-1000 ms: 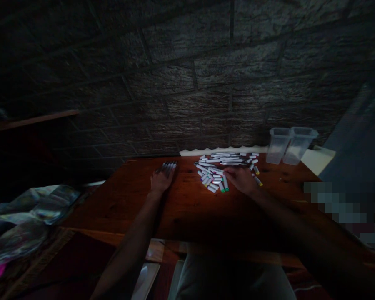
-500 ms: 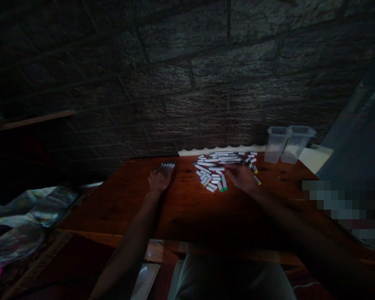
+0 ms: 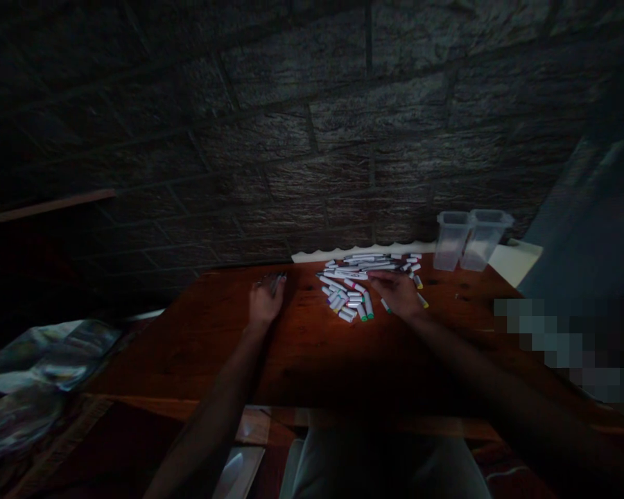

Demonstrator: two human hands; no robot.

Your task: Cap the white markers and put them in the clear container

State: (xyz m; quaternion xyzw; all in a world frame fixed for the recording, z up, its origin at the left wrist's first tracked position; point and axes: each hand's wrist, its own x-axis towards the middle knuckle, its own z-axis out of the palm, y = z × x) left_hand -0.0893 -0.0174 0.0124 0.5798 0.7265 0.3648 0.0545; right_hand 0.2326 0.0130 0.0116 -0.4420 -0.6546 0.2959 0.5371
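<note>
On the wooden table, a loose heap of white markers [image 3: 335,284] and short white caps [image 3: 338,302] with coloured ends lies in front of me. My left hand [image 3: 266,299] rests to the left of the heap, its fingers curled round several markers whose pale ends show at the fingertips. At the heap's right side, my right hand [image 3: 398,291] has its thumb and fingers pinched at the end of a white marker [image 3: 358,275]. The dim light and the hand itself hide part of that grip.
Two clear plastic containers [image 3: 451,242] stand at the table's back right, beside a pale flat piece [image 3: 517,260]. A white wavy-edged strip [image 3: 364,252] runs along the stone wall [image 3: 270,152]. Crumpled plastic bags [image 3: 57,367] lie left of the table [image 3: 187,346].
My left hand has turned slightly, so the marker ends in it show less. My right hand has shifted a little at the heap, and a green-ended piece now shows beside it.
</note>
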